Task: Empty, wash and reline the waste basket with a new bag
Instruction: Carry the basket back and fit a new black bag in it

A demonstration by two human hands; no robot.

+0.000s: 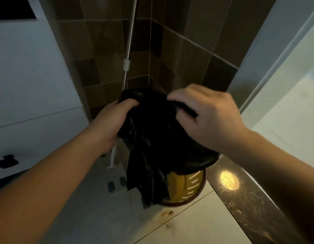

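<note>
We hold a black plastic bag [152, 131] up in front of us with both hands, above a yellow waste basket [186, 187] that stands on the pale tiled floor [196, 222]. Our left hand [110, 125] is closed around the bag's left side, the thumb curled over the top of the bunched film. Our right hand [210, 117] grips the bag's upper right part, fingers bent down over the plastic and pinching a fold of it. The bag hangs crumpled between the two hands; its lower end trails down in loose folds and drapes over the near left part of the basket's rim, covering much of the opening. Whether the trailing end touches the inside of the basket we cannot tell.

The basket has slotted walls and a brownish rim, and only its right and near parts show below the bag. It sits close to the corner where the two brown tiled walls [179, 55] meet. Just to its right runs a dark marbled threshold [249, 199], which carries a bright round reflection of light. A few small brown stains [167, 213] lie on the floor just in front of the basket.

A metal pole [129, 48] with a white fitting leans in the wall corner behind the bag. To the left is a white cabinet [29, 85] with a dark handle near its lower edge.
</note>
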